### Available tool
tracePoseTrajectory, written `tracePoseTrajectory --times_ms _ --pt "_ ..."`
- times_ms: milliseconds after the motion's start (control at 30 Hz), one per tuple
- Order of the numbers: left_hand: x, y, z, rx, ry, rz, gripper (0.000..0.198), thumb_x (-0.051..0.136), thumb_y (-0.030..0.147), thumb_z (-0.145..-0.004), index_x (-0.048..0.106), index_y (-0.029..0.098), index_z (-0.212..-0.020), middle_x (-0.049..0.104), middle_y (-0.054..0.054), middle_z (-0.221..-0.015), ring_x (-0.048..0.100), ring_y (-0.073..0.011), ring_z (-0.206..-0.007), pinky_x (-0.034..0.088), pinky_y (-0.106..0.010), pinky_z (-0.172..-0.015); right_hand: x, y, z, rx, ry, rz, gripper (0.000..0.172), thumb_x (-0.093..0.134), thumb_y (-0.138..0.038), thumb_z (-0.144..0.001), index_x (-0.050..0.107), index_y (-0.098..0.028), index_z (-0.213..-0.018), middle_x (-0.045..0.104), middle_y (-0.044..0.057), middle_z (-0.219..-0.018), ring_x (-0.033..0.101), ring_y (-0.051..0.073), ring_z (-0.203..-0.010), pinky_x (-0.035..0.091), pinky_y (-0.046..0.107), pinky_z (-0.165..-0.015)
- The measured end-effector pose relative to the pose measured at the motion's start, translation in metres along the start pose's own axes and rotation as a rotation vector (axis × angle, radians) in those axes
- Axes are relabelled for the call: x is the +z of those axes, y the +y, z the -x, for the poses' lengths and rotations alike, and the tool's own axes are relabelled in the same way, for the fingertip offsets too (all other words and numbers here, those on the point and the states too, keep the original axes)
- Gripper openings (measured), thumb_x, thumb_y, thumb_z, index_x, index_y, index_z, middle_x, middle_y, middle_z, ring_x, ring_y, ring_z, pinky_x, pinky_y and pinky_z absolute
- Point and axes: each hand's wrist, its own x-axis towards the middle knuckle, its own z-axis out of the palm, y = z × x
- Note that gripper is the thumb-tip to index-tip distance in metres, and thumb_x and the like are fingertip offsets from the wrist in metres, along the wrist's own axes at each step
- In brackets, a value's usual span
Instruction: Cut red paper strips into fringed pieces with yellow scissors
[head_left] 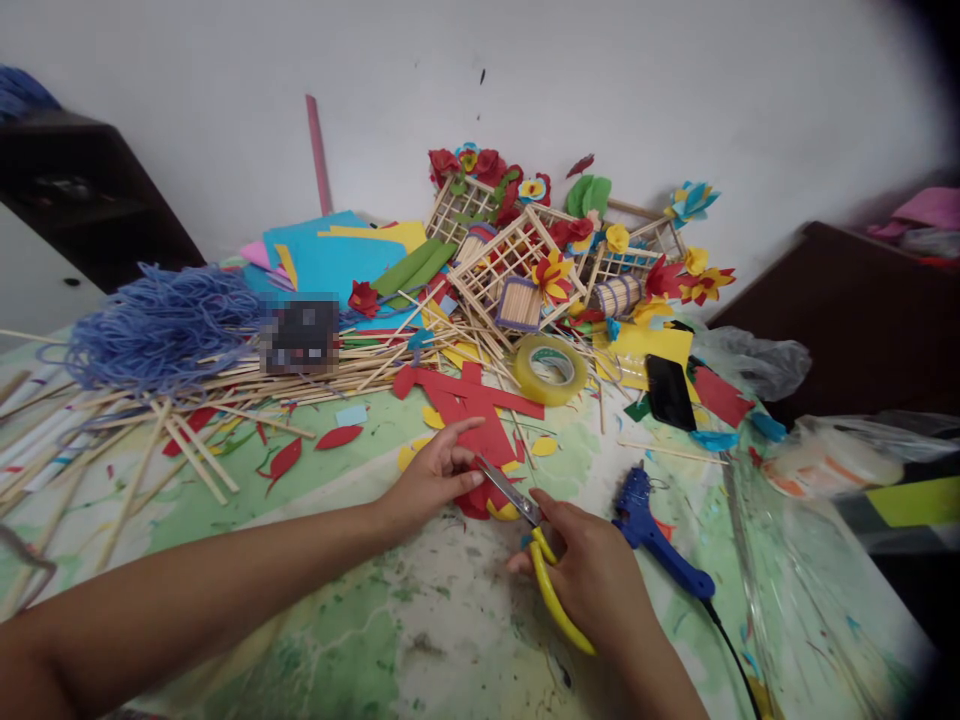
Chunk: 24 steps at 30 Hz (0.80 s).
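My right hand (600,570) is wrapped around the yellow handles of a pair of scissors (517,492). The blades point up and left, their tips right by the fingers of my left hand (435,470). That hand has its index finger stretched out and the other fingers curled towards the thumb. Anything small pinched there blends with the red paper behind it. Red paper pieces (469,400) lie in a loose pile just beyond both hands, with yellow paper petals (545,446) around them.
To the right are a blue hot glue gun (660,535) with a cord, a black phone (670,392) and a tape roll (551,368). Behind lie wooden sticks (360,370), blue yarn (161,325) and stick lattices (517,260) with paper flowers. Red leaf shapes (339,437) lie left.
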Motion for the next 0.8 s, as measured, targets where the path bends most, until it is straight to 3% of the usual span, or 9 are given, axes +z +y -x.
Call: tracePoseTrajectory --times_ms 800 --pt "-0.0007 -0.0012 -0.0009 -0.012 0.001 0.001 0.068 0.067 0.023 -0.071 0.034 0.024 -0.131 0.056 0.003 -0.073 0.051 -0.0087 -0.064 0.038 -0.021 -0.058 0.0046 0.0033 0.0001 -0.007 0.046 0.002 0.052 0.057 -0.050 -0.073 0.057 -0.024 -0.118 0.071 0.004 -0.086 0.064 0.020 -0.073 0.041 0.024 -0.056"
